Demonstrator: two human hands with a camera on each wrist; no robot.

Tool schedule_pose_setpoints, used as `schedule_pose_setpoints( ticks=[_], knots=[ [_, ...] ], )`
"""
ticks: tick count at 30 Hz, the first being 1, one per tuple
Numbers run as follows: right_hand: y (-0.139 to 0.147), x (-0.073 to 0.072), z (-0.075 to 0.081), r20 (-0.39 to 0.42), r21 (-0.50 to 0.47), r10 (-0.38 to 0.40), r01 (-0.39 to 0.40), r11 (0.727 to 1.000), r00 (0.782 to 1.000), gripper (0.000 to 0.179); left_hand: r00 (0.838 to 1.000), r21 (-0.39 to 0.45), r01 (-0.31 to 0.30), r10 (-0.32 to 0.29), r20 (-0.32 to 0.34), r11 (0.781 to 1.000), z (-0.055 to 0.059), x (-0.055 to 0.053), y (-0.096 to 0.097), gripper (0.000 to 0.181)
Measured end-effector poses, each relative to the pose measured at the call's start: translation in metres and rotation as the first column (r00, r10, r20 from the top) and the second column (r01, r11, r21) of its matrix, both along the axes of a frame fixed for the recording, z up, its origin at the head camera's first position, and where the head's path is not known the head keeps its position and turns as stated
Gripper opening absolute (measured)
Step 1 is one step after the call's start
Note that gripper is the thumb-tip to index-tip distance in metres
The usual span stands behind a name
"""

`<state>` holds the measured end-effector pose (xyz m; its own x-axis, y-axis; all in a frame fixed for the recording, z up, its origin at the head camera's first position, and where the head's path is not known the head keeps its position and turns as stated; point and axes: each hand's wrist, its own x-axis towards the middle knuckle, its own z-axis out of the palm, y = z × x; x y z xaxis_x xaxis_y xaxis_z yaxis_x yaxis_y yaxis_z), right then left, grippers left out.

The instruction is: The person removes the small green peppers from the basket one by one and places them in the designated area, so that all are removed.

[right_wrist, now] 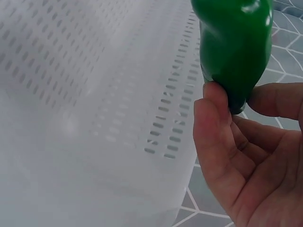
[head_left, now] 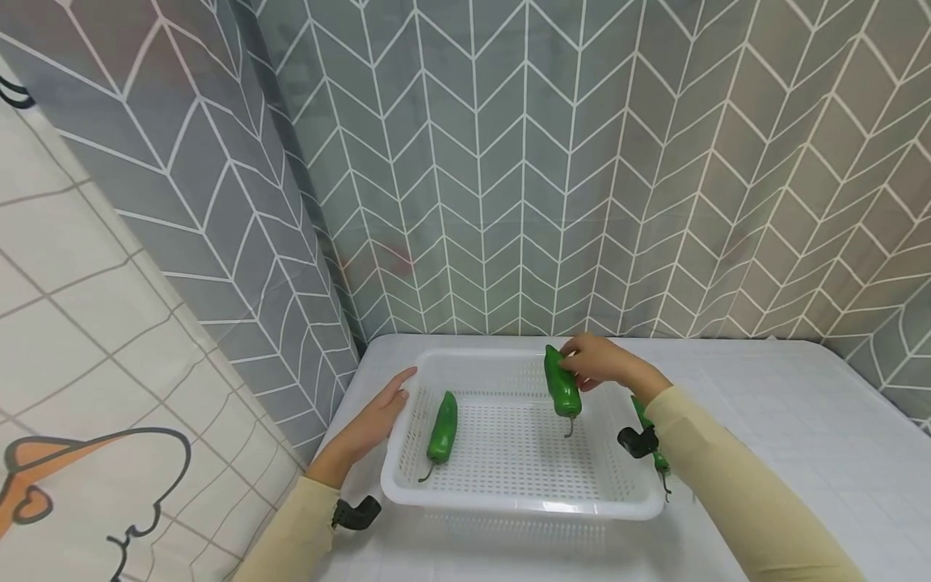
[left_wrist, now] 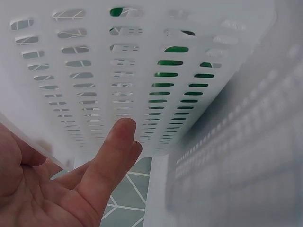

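Observation:
My right hand (head_left: 595,361) pinches a long green pepper (head_left: 562,384) by its tip, with the stem hanging down over the right part of a white perforated plastic basket (head_left: 524,507). In the right wrist view, thumb and fingers (right_wrist: 213,127) close around the narrow end of that pepper. A second green pepper (head_left: 443,430) lies inside the basket on the left. On the basket's left rim my left hand (head_left: 374,420) holds the edge. The left wrist view has its fingers (left_wrist: 111,156) under the rim, against the slotted side wall.
Another green pepper (head_left: 659,462) lies on the white-covered table (head_left: 785,420) right of the basket, partly hidden by my right sleeve. A patterned grey curtain (head_left: 524,178) hangs behind the table. A black wrist camera (head_left: 638,442) sits near the basket's right rim.

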<state>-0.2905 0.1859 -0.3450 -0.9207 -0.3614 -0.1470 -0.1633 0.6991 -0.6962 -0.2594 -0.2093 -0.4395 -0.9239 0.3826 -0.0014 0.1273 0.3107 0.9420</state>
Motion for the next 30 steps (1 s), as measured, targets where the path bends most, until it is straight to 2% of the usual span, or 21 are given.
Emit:
schedule_pose_setpoints(
  ticks=[11, 16, 23, 30],
  knots=[
    [0.015, 0.001, 0.007, -0.019, -0.006, -0.001, 0.001, 1.0, 1.0, 0.041, 1.0, -0.011, -0.006, 0.006, 0.008, 1.0, 0.001, -0.001, -0.001, 0.051],
    [0.021, 0.004, 0.007, -0.015, -0.02, -0.025, 0.024, 1.0, 1.0, 0.042, 1.0, -0.015, -0.006, 0.006, 0.01, 1.0, 0.001, -0.001, -0.001, 0.051],
    [0.034, 0.009, 0.006, -0.045, -0.007, -0.021, 0.02, 1.0, 0.999, 0.042, 1.0, -0.015, -0.006, 0.006, 0.003, 1.0, 0.002, -0.001, 0.001, 0.051],
    [0.043, 0.012, 0.006, -0.043, -0.006, -0.021, 0.021, 1.0, 0.999, 0.044, 1.0, -0.012, -0.011, 0.011, 0.004, 1.0, 0.002, 0.001, 0.0, 0.051]
  ],
)
